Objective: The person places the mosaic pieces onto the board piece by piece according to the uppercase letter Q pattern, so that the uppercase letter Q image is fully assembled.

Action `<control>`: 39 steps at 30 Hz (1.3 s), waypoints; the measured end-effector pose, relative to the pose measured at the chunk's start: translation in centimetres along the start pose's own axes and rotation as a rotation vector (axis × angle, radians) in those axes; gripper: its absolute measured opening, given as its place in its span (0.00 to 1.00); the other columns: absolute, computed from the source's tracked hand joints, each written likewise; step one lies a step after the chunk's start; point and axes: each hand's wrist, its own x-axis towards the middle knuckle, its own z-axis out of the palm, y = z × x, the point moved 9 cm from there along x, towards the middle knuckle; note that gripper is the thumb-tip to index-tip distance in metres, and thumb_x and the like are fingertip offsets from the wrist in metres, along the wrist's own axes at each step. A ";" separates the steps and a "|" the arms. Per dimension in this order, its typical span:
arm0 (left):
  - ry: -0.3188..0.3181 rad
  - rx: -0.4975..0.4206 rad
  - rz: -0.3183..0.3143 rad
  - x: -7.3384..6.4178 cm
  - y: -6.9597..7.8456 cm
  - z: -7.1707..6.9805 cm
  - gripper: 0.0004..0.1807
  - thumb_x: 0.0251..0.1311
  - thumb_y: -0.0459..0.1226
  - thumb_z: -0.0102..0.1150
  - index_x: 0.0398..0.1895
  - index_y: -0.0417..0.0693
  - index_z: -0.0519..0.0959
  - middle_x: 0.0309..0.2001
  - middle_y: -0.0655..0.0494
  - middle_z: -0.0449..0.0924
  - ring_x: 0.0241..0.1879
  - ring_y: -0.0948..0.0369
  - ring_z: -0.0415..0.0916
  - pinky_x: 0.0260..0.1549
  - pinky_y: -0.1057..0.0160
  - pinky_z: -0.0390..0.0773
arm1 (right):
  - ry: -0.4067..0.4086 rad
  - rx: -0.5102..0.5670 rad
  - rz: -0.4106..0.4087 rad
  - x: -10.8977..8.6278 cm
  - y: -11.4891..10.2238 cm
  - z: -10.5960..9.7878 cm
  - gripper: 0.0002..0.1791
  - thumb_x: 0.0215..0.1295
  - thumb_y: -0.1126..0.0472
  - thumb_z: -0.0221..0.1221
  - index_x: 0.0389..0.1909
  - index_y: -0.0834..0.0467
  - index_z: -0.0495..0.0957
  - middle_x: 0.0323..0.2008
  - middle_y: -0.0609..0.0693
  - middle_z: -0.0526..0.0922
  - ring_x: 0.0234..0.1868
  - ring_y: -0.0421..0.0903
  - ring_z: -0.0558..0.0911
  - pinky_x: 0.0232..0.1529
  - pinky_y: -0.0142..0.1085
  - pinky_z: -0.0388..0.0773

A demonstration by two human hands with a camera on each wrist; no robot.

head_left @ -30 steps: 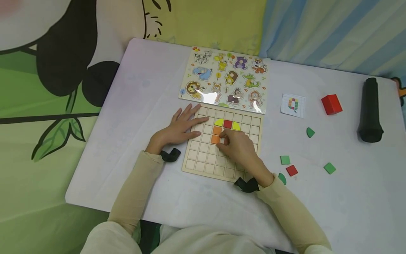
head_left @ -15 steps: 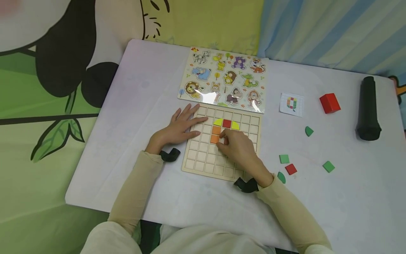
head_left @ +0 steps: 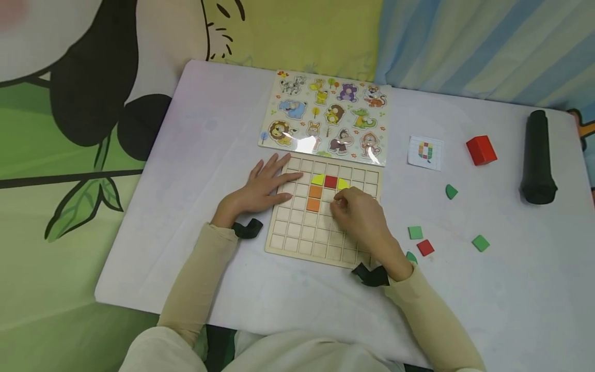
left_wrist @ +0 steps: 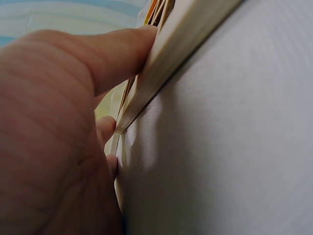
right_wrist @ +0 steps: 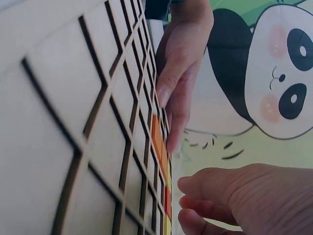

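Note:
A wooden grid board (head_left: 288,243) lies in front of the person. My left hand (head_left: 262,188) rests on its left edge with fingers spread; in the left wrist view the thumb (left_wrist: 122,54) touches the board's side. Set in the grid are two orange square tiles (head_left: 313,205), one below the other, a red square tile (head_left: 330,182) and two yellow rounded tiles (head_left: 318,179) flanking the red one. Just right of the orange tiles, my right hand (head_left: 364,219) hovers low over the grid, fingers loosely bent. Nothing shows between its thumb and fingers in the right wrist view.
Behind the grid lies an animal picture puzzle (head_left: 308,116). To the right are a pattern card (head_left: 415,159), a red block (head_left: 482,151) and a black cylindrical object (head_left: 538,155). Loose green tiles (head_left: 416,232) and a red tile (head_left: 425,247) lie closer to the person.
My right hand has moved right, away from the lower orange tile, which now shows fully in its cell. The left hand stays on the board. The head view has shifted slightly.

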 end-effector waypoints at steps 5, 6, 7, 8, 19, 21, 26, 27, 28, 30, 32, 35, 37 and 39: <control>-0.002 -0.007 0.003 0.0 0.1 0.0 0.31 0.71 0.51 0.49 0.75 0.63 0.60 0.80 0.54 0.30 0.77 0.53 0.19 0.72 0.46 0.24 | 0.069 0.007 0.010 -0.6 2.2 -1.8 0.11 0.65 0.60 0.60 0.41 0.64 0.83 0.31 0.54 0.81 0.29 0.49 0.77 0.30 0.41 0.73; -0.003 -0.007 0.004 0.0 0.1 0.0 0.31 0.71 0.51 0.49 0.75 0.63 0.60 0.80 0.54 0.30 0.77 0.53 0.19 0.71 0.46 0.23 | 0.086 0.009 0.010 -0.8 2.8 -2.2 0.11 0.65 0.60 0.61 0.40 0.64 0.83 0.30 0.54 0.81 0.27 0.49 0.76 0.29 0.40 0.72; -0.003 -0.007 0.006 0.0 0.1 0.0 0.31 0.71 0.51 0.49 0.75 0.63 0.60 0.80 0.54 0.30 0.77 0.53 0.19 0.71 0.46 0.24 | 0.108 0.006 0.006 -0.9 3.4 -2.7 0.10 0.65 0.61 0.61 0.40 0.64 0.83 0.30 0.55 0.81 0.26 0.48 0.75 0.27 0.39 0.70; -0.003 -0.006 0.007 0.0 0.2 0.0 0.31 0.71 0.51 0.49 0.75 0.63 0.59 0.80 0.54 0.30 0.77 0.52 0.19 0.71 0.45 0.24 | 0.129 0.006 0.006 -1.1 4.0 -3.1 0.10 0.65 0.61 0.61 0.40 0.64 0.83 0.30 0.55 0.81 0.24 0.47 0.73 0.25 0.38 0.68; -0.010 0.001 0.003 0.0 0.0 0.2 0.31 0.71 0.52 0.49 0.75 0.62 0.59 0.80 0.54 0.29 0.77 0.52 0.19 0.71 0.45 0.23 | 0.171 -0.046 0.284 -2.9 12.8 -8.0 0.16 0.68 0.57 0.58 0.46 0.66 0.80 0.34 0.59 0.78 0.29 0.51 0.70 0.25 0.38 0.67; -0.013 0.001 -0.004 -0.1 -0.1 0.2 0.31 0.71 0.52 0.49 0.75 0.62 0.59 0.80 0.54 0.29 0.77 0.53 0.19 0.71 0.45 0.23 | 0.167 -0.057 0.334 -3.2 14.4 -8.8 0.18 0.68 0.55 0.57 0.48 0.66 0.79 0.35 0.60 0.78 0.32 0.53 0.71 0.28 0.39 0.67; -0.007 -0.004 0.000 0.0 0.1 0.1 0.31 0.70 0.52 0.49 0.75 0.63 0.59 0.80 0.55 0.29 0.77 0.53 0.19 0.71 0.46 0.23 | 0.196 -0.083 0.431 -4.0 17.9 -10.6 0.21 0.68 0.53 0.57 0.51 0.67 0.78 0.39 0.63 0.79 0.35 0.55 0.71 0.30 0.41 0.67; -0.005 -0.008 0.002 -0.1 0.1 0.1 0.31 0.70 0.52 0.49 0.75 0.63 0.59 0.80 0.55 0.29 0.77 0.53 0.19 0.71 0.45 0.23 | 0.198 -0.085 0.450 -4.1 18.4 -10.8 0.22 0.68 0.53 0.57 0.51 0.68 0.77 0.40 0.64 0.79 0.35 0.55 0.71 0.29 0.41 0.68; -0.003 -0.007 0.004 -0.1 0.1 0.2 0.31 0.71 0.52 0.49 0.75 0.63 0.59 0.80 0.55 0.29 0.77 0.53 0.19 0.71 0.45 0.23 | 0.195 -0.084 0.471 -4.3 18.9 -10.9 0.22 0.67 0.53 0.57 0.51 0.68 0.77 0.41 0.64 0.78 0.35 0.55 0.71 0.29 0.41 0.68; -0.002 -0.008 0.006 -0.1 0.0 0.2 0.31 0.71 0.52 0.49 0.75 0.63 0.59 0.80 0.55 0.29 0.77 0.53 0.19 0.71 0.45 0.23 | 0.188 -0.083 0.508 -4.5 19.8 -11.0 0.24 0.67 0.53 0.56 0.53 0.69 0.75 0.43 0.65 0.78 0.36 0.57 0.71 0.29 0.42 0.69; -0.001 -0.005 0.007 -0.1 0.0 0.3 0.31 0.71 0.51 0.49 0.75 0.63 0.59 0.80 0.54 0.30 0.77 0.53 0.19 0.71 0.46 0.23 | 0.169 -0.072 0.557 -4.7 20.7 -10.8 0.26 0.67 0.52 0.56 0.57 0.69 0.73 0.45 0.67 0.77 0.39 0.58 0.71 0.31 0.44 0.71; 0.000 -0.005 0.009 -0.1 0.0 0.3 0.31 0.71 0.51 0.49 0.75 0.63 0.59 0.80 0.54 0.30 0.77 0.53 0.19 0.71 0.46 0.23 | 0.135 -0.057 0.623 -4.9 21.7 -10.6 0.31 0.68 0.50 0.55 0.63 0.69 0.67 0.47 0.68 0.76 0.41 0.60 0.72 0.33 0.45 0.74; -0.001 0.000 0.008 -0.1 0.0 0.3 0.31 0.71 0.51 0.48 0.75 0.63 0.59 0.80 0.54 0.30 0.77 0.53 0.19 0.71 0.46 0.23 | 0.118 -0.048 0.652 -5.0 22.2 -10.4 0.33 0.68 0.49 0.55 0.65 0.69 0.65 0.47 0.68 0.76 0.41 0.60 0.72 0.33 0.45 0.75; -0.004 0.002 0.006 -0.1 0.0 0.3 0.31 0.71 0.52 0.48 0.75 0.63 0.59 0.80 0.55 0.29 0.77 0.53 0.19 0.71 0.47 0.23 | 0.103 -0.049 0.668 -5.1 22.5 -10.4 0.34 0.68 0.48 0.55 0.64 0.70 0.66 0.47 0.68 0.75 0.40 0.60 0.72 0.32 0.44 0.74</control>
